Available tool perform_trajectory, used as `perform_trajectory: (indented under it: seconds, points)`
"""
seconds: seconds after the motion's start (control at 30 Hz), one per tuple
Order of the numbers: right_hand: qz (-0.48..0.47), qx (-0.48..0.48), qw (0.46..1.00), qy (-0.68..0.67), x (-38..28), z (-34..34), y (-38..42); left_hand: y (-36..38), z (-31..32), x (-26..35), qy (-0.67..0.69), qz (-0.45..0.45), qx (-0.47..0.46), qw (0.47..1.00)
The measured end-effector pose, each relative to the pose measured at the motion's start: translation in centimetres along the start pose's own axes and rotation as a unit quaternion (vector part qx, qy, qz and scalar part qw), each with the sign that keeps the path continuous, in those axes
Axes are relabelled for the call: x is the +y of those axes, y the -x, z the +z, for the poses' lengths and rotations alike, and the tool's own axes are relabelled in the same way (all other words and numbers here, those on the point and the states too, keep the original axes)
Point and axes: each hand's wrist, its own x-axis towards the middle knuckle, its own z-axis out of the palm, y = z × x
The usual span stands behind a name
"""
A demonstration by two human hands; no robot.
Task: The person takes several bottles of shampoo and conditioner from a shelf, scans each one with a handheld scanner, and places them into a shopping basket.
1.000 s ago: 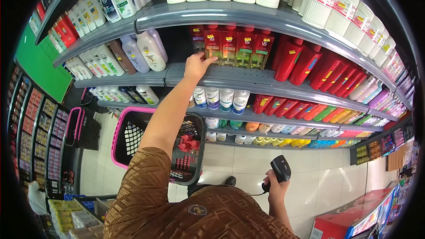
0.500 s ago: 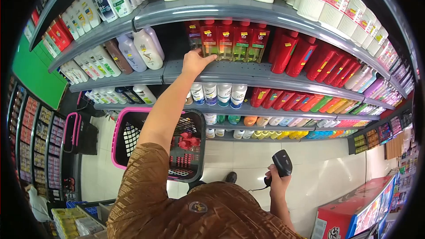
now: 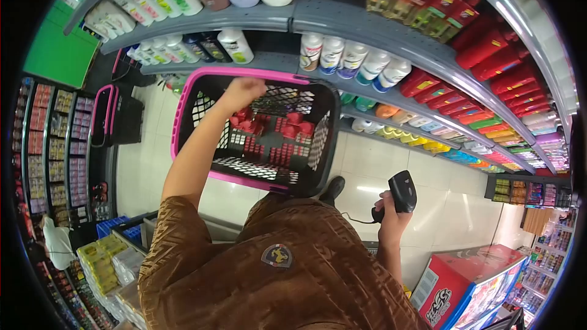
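My left hand [image 3: 246, 93] is over the back part of a black shopping basket [image 3: 278, 189] with a pink rim. Its fingers are curled in, and nothing shows in them. Inside the basket lie bottles with red caps [image 3: 298, 125], in two small groups. My right hand [image 3: 391, 220], low on the right, grips a black handheld barcode scanner [image 3: 402, 191] with a cord hanging from it. Red-topped clear bottles [image 3: 422, 3] with yellow tags stand on the shelf at upper right, away from both hands.
Curved grey shelves [image 3: 232, 19] span the front, stocked with white, red and coloured bottles. A second black basket [image 3: 127, 119] stands at left. At lower right is a red box [image 3: 452, 275], at lower left stacked yellow packs [image 3: 101, 266]. A person in white [image 3: 56, 241] is at far left.
My left hand has left the red-topped bottles on the shelf and come down over the basket. The view has tilted down and shifted left. My right hand still holds the scanner.
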Motion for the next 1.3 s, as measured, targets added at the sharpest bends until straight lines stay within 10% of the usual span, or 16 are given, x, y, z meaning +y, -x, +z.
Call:
perform_trajectory:
  seconds: [0.27, 0.8, 1.2, 1.3]
  points:
    - [0.026, 0.020, 0.999, 0.013, 0.3, 6.5, 3.9, 0.8, -1.8, -20.9, -0.278, -0.085, 0.010, 0.957]
    - [0.023, 0.119, 0.987, 0.108, -2.3, 9.2, 10.8, -1.2, 3.0, -20.6, -0.542, -0.080, -0.122, 0.827]
    - [-0.051, -0.131, 0.986, 0.090, -2.8, 15.3, 5.3, 12.6, -5.0, 15.1, -0.292, 0.239, -0.216, 0.900]
    - [-0.056, -0.184, 0.979, 0.062, -4.2, 16.6, 5.0, 16.6, -6.9, 20.0, -0.174, 0.198, -0.207, 0.942]
